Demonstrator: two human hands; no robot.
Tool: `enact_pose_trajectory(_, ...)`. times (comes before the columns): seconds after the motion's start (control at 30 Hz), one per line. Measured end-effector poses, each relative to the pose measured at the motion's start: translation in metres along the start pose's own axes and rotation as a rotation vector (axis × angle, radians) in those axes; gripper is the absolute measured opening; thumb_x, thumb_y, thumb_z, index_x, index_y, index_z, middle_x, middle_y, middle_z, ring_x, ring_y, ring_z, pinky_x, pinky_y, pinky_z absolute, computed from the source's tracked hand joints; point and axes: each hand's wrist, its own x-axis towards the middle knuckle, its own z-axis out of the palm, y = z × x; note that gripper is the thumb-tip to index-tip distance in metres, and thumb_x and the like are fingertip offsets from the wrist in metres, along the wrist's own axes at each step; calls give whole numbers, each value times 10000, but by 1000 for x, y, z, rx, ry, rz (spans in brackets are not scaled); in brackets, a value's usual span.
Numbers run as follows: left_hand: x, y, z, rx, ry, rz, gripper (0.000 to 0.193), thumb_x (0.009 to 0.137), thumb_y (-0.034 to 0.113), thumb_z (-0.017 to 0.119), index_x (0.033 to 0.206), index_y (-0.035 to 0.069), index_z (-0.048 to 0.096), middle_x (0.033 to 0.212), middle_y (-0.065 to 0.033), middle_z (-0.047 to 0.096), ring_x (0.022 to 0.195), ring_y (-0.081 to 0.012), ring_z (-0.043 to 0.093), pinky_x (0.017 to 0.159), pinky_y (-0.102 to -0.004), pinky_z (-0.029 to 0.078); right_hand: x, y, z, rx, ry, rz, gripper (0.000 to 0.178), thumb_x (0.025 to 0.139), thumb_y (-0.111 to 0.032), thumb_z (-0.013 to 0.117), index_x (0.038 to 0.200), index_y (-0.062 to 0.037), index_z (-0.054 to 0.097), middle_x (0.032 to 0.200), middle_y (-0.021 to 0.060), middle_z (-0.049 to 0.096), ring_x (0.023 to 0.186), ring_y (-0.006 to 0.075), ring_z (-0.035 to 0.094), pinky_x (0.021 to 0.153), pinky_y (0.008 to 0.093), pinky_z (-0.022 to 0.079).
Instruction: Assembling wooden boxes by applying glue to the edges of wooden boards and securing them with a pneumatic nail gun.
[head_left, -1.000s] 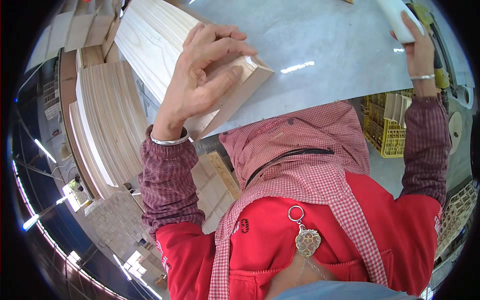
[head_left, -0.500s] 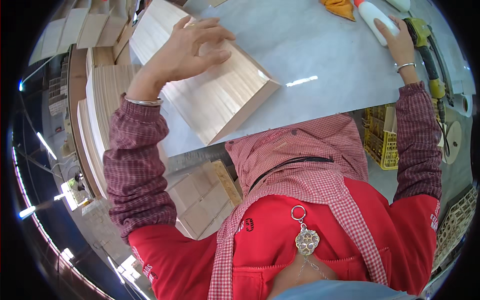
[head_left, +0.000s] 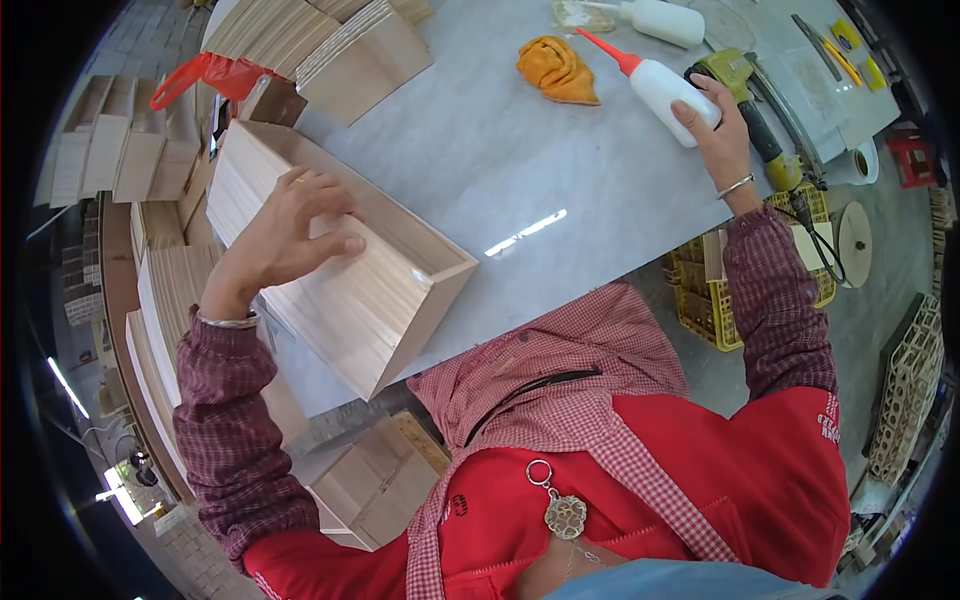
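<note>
A pale wooden box lies at a slant on the grey-white table, its hollow side turned away from me. My left hand is at its near wall, fingers bent over the wall's upper edge and thumb against the outer face. On the right, my right hand is wrapped round the lower end of a white squeeze bottle with a long red nozzle. The bottle is tilted, nozzle toward the far left. Whether it touches the table I cannot tell.
An orange cloth lies beyond the box, near a second white bottle. Right of my right hand rests a green and black power tool. Stacked wooden panels stand at the back left. A yellow crate is below the table.
My view has shifted, so the table's far part shows more. My left hand's spread fingers have bent over the box's edge. My right hand still holds the bottle, whose red nozzle shows fully now.
</note>
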Motion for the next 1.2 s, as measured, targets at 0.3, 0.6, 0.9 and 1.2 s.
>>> enact_pose_trajectory(0.3, -41, 43, -9, -253, 436, -79, 161, 761, 122, 696, 831, 19, 595, 772, -34, 521, 670, -180, 462, 639, -276, 382, 16, 19, 33, -411, 182, -208, 469, 796, -269, 720, 1178, -54, 553, 1106, 110, 582, 975, 247, 558, 875, 327, 450)
enact_pose_trajectory(0.6, -2, 78, 60, -6, 819, -2, 111, 764, 66, 693, 782, 49, 585, 741, -30, 502, 638, -175, 455, 589, -278, 384, -53, -80, 51, 372, -277, -59, 202, 887, -77, 593, 1075, -10, 619, 1048, 80, 650, 941, 145, 594, 864, 244, 460)
enact_pose_trajectory(0.9, 11, 87, 79, -91, 841, -18, 145, 755, 112, 723, 805, 53, 601, 744, -28, 507, 637, -177, 465, 602, -285, 398, -81, -115, 73, 636, -365, -11, 184, 878, -36, 603, 1050, 28, 624, 1004, 91, 658, 905, 132, 598, 827, 225, 494)
enact_pose_trajectory(1.2, -16, 77, 85, -44, 819, -159, 146, 780, 143, 724, 841, 56, 624, 765, -27, 536, 647, -173, 469, 615, -287, 401, -86, -115, 81, 596, -326, -32, 142, 851, -36, 638, 981, 19, 644, 928, 64, 657, 779, 92, 569, 746, 181, 485)
